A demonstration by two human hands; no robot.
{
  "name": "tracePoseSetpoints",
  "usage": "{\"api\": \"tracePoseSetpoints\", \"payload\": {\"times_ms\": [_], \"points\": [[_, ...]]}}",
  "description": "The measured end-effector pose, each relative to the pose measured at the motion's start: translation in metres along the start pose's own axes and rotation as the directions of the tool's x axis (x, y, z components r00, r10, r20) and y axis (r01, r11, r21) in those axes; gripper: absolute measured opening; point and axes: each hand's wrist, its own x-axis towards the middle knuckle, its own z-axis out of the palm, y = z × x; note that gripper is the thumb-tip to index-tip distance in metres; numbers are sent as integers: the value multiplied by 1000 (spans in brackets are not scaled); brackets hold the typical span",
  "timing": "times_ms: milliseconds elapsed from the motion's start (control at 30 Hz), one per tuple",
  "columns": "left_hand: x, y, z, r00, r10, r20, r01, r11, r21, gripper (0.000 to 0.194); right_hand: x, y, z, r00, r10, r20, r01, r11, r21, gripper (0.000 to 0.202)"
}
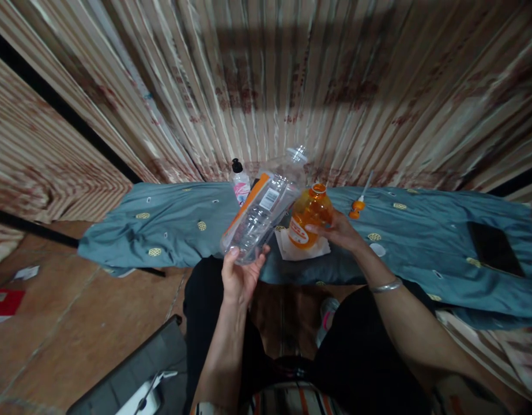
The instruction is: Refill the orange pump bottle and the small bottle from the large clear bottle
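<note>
A large clear plastic bottle [266, 207] with an orange-edged label is held by its base in my left hand [244, 274], tilted with its neck up and to the right. My right hand [335, 230] grips an orange bottle [309, 219] from its right side; its top is uncapped and a white and red label faces me. Beneath the orange bottle lies a white tissue [287, 248]. An orange pump top [357, 206] with a pale tube rests on the cloth to the right. The two bottles are close together; whether they touch I cannot tell.
A small bottle with a black cap [240, 184] stands behind the clear one. The blue-green cloth [183, 225] carries a white round cap [377, 249] and a dark flat object [494, 248]. Patterned curtains [248, 75] hang behind. A grey stool [148, 357] stands at lower left.
</note>
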Motion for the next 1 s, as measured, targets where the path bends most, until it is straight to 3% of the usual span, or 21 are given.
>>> {"api": "tracePoseSetpoints", "payload": {"times_ms": [333, 533, 833, 1000], "points": [[-5, 5, 24, 979, -201, 41, 205, 963, -173, 63, -1, 3, -3, 1000, 13, -8, -14, 998, -63, 72], [-6, 5, 34, 944, -326, 46, 324, 897, -299, 68, -1, 3, -2, 1000, 18, -2, -18, 998, -56, 69], [-3, 2, 29, 928, -367, 64, 369, 877, -307, 74, -1, 10, -2, 1000, -4, -2, 4, 998, -66, 68], [-2, 0, 27, 949, -311, 52, 314, 926, -211, 66, -1, 5, 0, 1000, -22, -22, 21, 998, -56, 69]]}}
